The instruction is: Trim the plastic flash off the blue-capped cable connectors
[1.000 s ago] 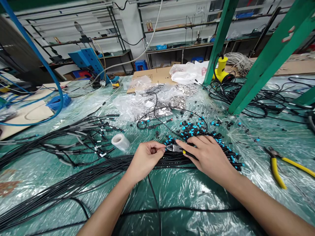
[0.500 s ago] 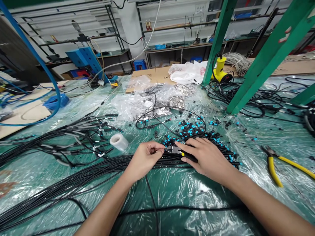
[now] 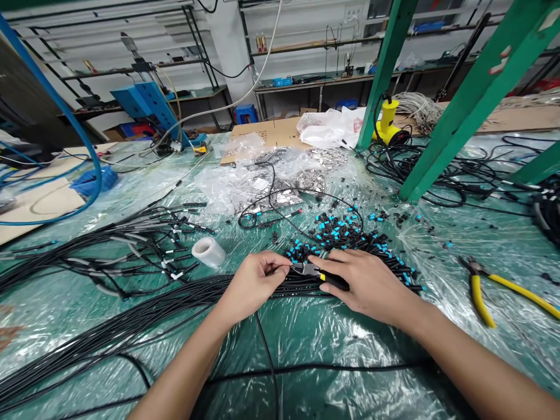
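My left hand (image 3: 258, 283) is closed in a pinch on the end of a black cable (image 3: 266, 344), which hangs down toward me from under the fingers. My right hand (image 3: 365, 283) is wrapped round pliers (image 3: 311, 269) with a metal head and black and yellow handles. Their jaws meet the cable tip at my left fingertips; the exact contact is too small to make out. Beneath both hands runs a bundle of black cables (image 3: 175, 306). Its blue-banded ends (image 3: 394, 262) spread out behind and beside my right hand.
A second pair of yellow-handled pliers (image 3: 480, 297) lies at the right. Left of my hands are a white roll (image 3: 209, 252) and another cable bundle (image 3: 105, 233). Plastic bags of metal pieces (image 3: 262, 186) lie farther back. Green posts (image 3: 459, 116) rise at the right.
The whole view has shifted slightly. Both hands keep almost the same pose, with the pliers still at the cable tip.
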`<state>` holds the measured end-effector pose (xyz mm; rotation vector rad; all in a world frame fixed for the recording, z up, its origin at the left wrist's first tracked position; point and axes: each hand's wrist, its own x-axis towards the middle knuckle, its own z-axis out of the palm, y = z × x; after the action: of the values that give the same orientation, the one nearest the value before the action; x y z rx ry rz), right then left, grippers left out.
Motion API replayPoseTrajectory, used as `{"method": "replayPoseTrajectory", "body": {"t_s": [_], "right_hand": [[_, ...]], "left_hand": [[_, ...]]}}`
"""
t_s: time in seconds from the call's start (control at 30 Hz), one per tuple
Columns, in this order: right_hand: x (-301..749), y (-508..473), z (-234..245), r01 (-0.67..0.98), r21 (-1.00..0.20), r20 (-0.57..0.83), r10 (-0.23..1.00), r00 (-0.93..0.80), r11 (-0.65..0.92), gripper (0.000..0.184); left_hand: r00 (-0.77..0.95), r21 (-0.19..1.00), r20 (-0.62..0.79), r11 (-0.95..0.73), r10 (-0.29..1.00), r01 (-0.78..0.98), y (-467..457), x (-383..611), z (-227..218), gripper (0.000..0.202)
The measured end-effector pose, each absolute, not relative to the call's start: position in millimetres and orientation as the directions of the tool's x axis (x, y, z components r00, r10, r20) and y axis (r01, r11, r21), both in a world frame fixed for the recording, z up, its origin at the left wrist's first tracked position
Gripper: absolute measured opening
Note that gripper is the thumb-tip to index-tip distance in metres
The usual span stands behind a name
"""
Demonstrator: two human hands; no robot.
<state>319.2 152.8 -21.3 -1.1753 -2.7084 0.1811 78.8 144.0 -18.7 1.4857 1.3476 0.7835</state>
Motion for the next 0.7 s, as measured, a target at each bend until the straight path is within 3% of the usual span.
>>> {"method": "replayPoseTrajectory", "body": {"t_s": [0.2,0.4,0.57,0.7], "right_hand": [[322,152,-15,0.709,-0.36,0.048,0.771,-0.635,0.606,0.05],[326,156,-10,0.567,-0.698,-0.046,0.762,-0.645,0.438,0.049],[322,156,-5,0.305,-0.942,-0.138,0.669,-0.731,0.139,0.039],[315,152,-6,0.166,-0.972,-0.235,0.639,-0.733,-0.167,0.037]], "left_hand": [[0.206,0.89,-0.034,-0.064,0.978,0.451,143,80,-15,0.02],[0.21,0.866,0.074,-0.167,0.975,0.471,141,81,-15,0.024],[0.174,0.792,0.246,-0.302,0.953,0.53,139,85,-17,0.022],[0.116,0.744,0.379,-0.376,0.918,0.553,138,87,-21,0.021]]}}
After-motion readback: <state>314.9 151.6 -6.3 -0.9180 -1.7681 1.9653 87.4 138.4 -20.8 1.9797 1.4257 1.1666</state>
